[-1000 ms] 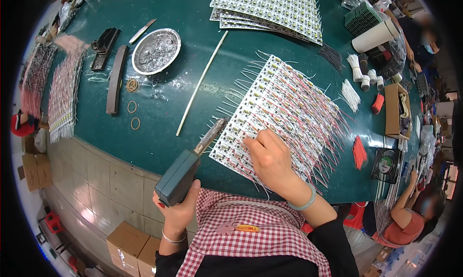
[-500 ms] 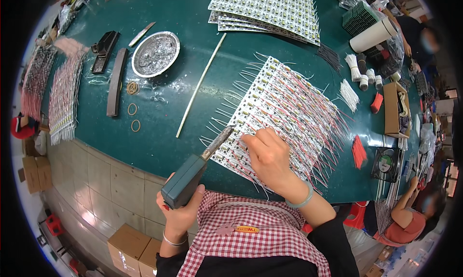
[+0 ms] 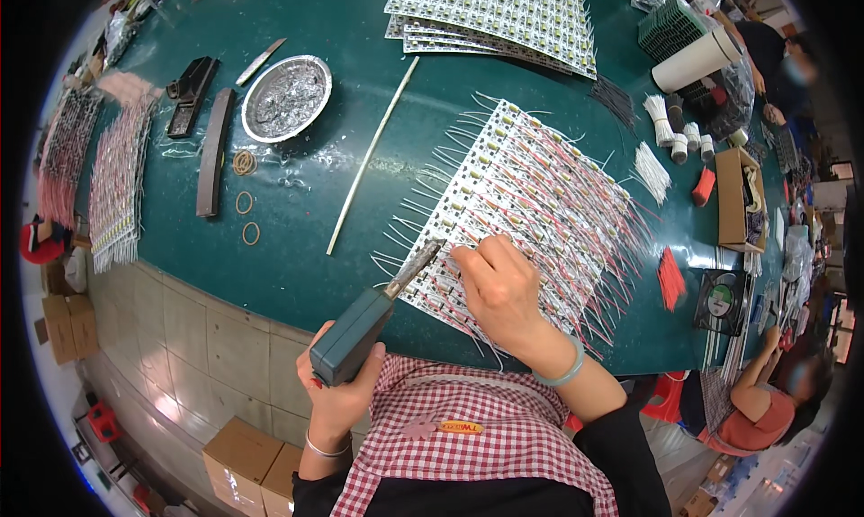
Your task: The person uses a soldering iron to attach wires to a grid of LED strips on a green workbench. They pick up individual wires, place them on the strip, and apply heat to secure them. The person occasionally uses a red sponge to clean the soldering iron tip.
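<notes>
My left hand is wrapped round the dark green body of a soldering iron. The iron's metal tip reaches over the left part of a white circuit board panel lying at an angle on the table. Rows of small parts cover this panel, with red and white wires sticking out along it. My right hand is closed in a pinch low over the same panel, its fingertips just right of the iron's tip. Whatever those fingertips hold is too small to make out.
Stacked panels lie beyond. To the left are a metal bowl, rubber bands, a dark bar and wired panels. At right are wire bundles, a cardboard box and a seated co-worker.
The soldering iron in my left hand has shifted slightly right, its tip now a little lower and closer to my right fingertips. My right hand has barely moved and stays pinched.
</notes>
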Motion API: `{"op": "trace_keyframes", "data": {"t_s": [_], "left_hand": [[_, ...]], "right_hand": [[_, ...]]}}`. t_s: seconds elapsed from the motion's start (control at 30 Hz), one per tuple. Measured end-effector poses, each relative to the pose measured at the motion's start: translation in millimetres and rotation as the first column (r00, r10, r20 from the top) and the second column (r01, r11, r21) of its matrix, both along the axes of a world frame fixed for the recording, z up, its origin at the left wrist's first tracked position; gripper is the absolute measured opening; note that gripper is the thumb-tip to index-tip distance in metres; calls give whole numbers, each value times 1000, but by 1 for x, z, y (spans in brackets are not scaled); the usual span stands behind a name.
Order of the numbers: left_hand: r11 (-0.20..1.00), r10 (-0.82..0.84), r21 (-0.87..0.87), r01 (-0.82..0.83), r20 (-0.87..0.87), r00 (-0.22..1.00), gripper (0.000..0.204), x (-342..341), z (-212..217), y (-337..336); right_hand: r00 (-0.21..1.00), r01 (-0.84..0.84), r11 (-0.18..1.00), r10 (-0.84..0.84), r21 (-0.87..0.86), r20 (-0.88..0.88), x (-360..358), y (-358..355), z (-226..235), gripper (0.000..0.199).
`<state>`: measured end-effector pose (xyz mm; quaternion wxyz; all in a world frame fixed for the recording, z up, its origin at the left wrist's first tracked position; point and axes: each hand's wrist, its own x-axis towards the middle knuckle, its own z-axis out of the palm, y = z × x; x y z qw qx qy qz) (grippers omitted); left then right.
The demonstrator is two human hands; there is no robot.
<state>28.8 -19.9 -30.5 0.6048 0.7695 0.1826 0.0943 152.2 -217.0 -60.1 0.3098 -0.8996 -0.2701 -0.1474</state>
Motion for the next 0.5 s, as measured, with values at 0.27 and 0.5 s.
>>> {"op": "trace_keyframes", "data": {"t_s": [0.27, 0.5], "left_hand": [[1000, -14, -25, 14, -7, 1000, 19, 5, 2, -1], [995, -65, 77, 63, 20, 998, 18, 10, 9, -1]], "right_hand": [[1000, 2, 1000, -2, 6, 4, 0, 1, -1, 19], [1000, 4, 1000, -4, 12, 5, 0, 1, -1, 18]]}}
